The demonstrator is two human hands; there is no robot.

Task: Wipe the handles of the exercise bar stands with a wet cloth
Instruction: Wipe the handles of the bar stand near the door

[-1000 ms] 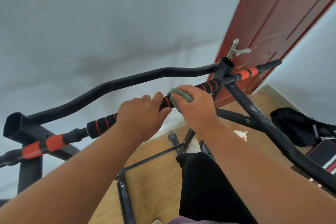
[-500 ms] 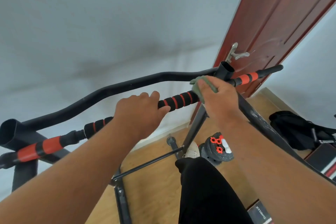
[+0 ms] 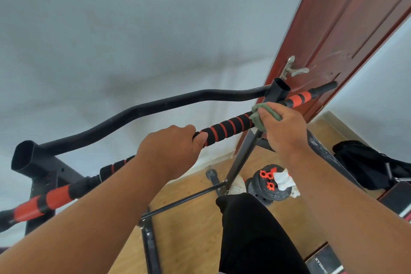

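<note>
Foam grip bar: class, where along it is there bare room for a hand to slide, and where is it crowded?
Free: striped foam between the left hand and the cloth. Crowded: the upright post, where the right hand holds the cloth.

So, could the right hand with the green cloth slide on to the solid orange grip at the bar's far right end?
Probably yes: the right hand wraps the green cloth just short of the black upright tube; it must lift past that to reach the orange grip.

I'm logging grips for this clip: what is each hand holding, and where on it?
Left hand grips the foam handle at its left end. Right hand holds the green cloth, bunched around the handle's right end.
</note>
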